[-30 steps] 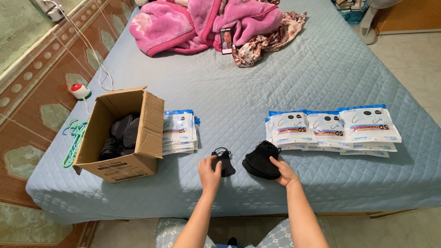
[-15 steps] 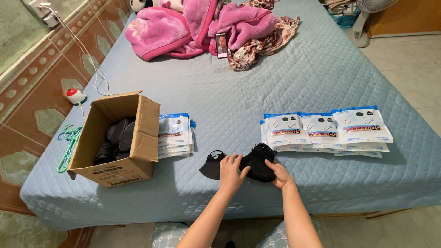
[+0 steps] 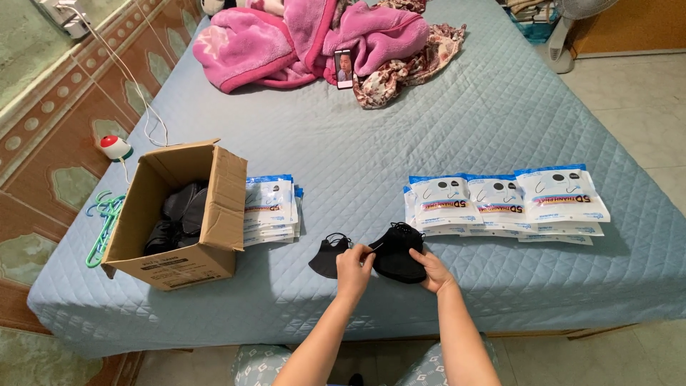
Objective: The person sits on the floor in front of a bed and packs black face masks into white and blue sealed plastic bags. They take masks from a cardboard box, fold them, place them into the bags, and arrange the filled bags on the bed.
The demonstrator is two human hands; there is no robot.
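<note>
Left hand (image 3: pixel 354 263) pinches the ear loop or edge of the black mask stack (image 3: pixel 397 251), fingers closed on it. Right hand (image 3: pixel 429 269) grips the stack's lower right edge, thumb on top. The stack sits on the blue quilted bed (image 3: pixel 429 129) right between both hands, near the bed's front edge. Just left of the left hand lies a single black mask (image 3: pixel 327 256), flat, touching or nearly touching the fingers; cannot tell which.

Farther left of the left hand: small pile of printed pouches (image 3: pixel 271 211), then an open cardboard box (image 3: pixel 179 214) with more dark masks inside. Up and right of the right hand: a row of overlapping printed pouches (image 3: pixel 507 201).

Judgement: peeling one mask off goes best with the right hand pinning the rest firmly, the left pulling slowly by the edge rather than the thin loop, so loops do not snag and drag a second mask along.

Far side: pink blankets (image 3: pixel 307 39), a phone (image 3: pixel 344 68).
</note>
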